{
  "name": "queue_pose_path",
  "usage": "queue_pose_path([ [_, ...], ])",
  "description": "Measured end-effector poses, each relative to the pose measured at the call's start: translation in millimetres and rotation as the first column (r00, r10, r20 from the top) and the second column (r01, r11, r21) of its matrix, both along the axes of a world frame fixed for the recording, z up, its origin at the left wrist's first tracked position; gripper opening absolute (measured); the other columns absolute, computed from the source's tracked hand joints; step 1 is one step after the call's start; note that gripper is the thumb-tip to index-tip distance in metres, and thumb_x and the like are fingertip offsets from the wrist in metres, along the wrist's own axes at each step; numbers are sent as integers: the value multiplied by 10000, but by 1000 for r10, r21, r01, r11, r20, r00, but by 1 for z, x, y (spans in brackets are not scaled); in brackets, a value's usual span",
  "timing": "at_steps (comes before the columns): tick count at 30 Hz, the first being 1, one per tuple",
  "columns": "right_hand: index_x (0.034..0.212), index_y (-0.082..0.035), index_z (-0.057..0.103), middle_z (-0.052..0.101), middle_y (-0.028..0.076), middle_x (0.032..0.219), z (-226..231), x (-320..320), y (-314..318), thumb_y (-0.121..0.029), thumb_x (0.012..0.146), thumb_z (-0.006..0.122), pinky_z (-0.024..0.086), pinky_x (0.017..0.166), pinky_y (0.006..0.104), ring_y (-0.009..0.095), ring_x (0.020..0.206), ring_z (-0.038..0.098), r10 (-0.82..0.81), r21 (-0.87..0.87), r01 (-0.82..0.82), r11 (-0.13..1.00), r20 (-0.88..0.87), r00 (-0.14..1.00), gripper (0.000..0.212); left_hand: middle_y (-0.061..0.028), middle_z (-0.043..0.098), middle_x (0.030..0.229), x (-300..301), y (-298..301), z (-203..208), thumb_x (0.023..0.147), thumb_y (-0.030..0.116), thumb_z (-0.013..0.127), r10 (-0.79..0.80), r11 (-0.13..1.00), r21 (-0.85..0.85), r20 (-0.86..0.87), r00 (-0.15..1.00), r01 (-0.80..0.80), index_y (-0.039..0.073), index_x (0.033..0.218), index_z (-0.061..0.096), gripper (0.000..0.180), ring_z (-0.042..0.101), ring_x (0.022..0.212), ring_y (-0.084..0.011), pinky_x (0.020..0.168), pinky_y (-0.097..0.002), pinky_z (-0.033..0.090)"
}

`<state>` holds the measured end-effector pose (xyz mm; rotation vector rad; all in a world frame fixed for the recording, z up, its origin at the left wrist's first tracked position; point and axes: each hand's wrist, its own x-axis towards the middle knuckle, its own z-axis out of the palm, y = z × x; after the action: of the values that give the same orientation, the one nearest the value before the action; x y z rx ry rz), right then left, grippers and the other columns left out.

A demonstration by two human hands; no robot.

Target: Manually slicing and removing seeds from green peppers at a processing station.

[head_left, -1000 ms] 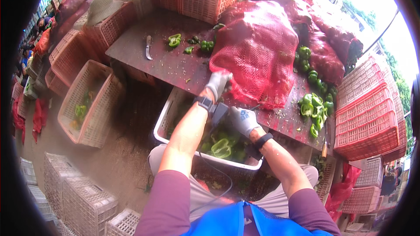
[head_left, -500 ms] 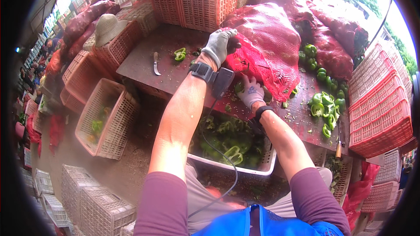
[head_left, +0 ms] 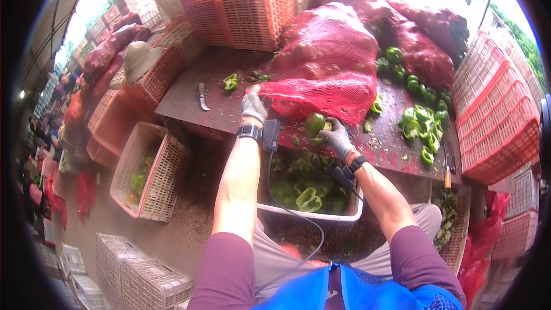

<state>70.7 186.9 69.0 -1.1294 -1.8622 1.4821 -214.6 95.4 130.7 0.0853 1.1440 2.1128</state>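
Note:
My gloved left hand (head_left: 254, 105) is closed on the gathered edge of a red mesh bag (head_left: 324, 51), which lies bulging on the dark tabletop (head_left: 189, 89). To the right, my gloved right hand (head_left: 338, 138) grips a green bell pepper (head_left: 314, 125) just above the table's near edge. Under that edge stands a white crate (head_left: 344, 217) with green peppers and cut pieces in it. A knife with a curved blade (head_left: 203, 97) lies left of the bag, beside a cut pepper piece (head_left: 231, 82).
Cut green peppers (head_left: 422, 126) are heaped on the table's right side, near a wooden-handled tool (head_left: 447, 178). Red crates (head_left: 496, 120) rise at the right edge. A pale crate (head_left: 158, 186) stands tilted on the left. More full mesh bags (head_left: 422, 57) lie behind.
My left hand has come down and left, drawing the bag's edge flatter. My right hand has come out from beside the mesh, now with a green bell pepper in plain view.

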Motion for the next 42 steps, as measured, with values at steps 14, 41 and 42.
queue_pose_path([
  [14,1451,-134,500,591,175,1243,80,177,-88,-68,749,773,486,1008,485,407,1143,567,-32,829,17,559,1,999,757,-87,603,1278,329,-51,-3,951,454,724,-420,887,34,-352,836,460,124,1625,221,904,651,1064,-192,858,-374,567],
  [41,1463,-242,510,573,211,1365,-19,233,90,-238,995,559,496,1000,540,419,1233,587,-598,610,253,751,464,654,471,-232,568,1431,321,-72,-35,1016,553,562,-803,544,565,135,581,620,126,1484,508,636,611,1222,-450,964,-576,572],
  [42,1461,-244,514,578,197,1373,-16,237,90,-253,995,568,503,985,534,404,1225,596,-666,739,156,655,468,581,469,-227,574,1426,323,-68,-39,1021,543,559,-803,544,562,134,581,623,130,1481,513,620,616,1218,-445,965,-574,572],
])
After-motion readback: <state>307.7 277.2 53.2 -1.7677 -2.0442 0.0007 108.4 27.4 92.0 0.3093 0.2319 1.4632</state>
